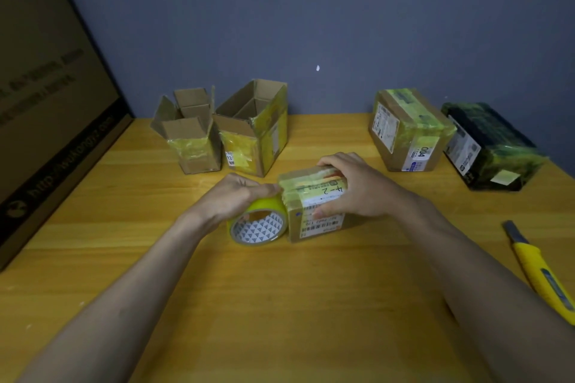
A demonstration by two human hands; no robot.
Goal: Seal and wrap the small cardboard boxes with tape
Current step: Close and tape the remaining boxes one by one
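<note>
A small closed cardboard box point(311, 221) with white labels stands in the middle of the wooden table point(280, 305). My right hand point(351, 186) grips it from the right, fingers over its top and thumb on its front label. My left hand point(239, 193) holds a roll of yellow tape point(258, 225) pressed against the box's left side, where yellow tape strips lie across the top edge. Two open boxes stand at the back left: a small one point(193, 146) and a taller one point(258, 140).
Two taped boxes rest at the back right, a brown one point(407, 130) and a black one point(488, 146). A yellow utility knife point(541, 270) lies near the right table edge. A large cardboard sheet point(46, 102) leans along the left side. A grey wall stands behind.
</note>
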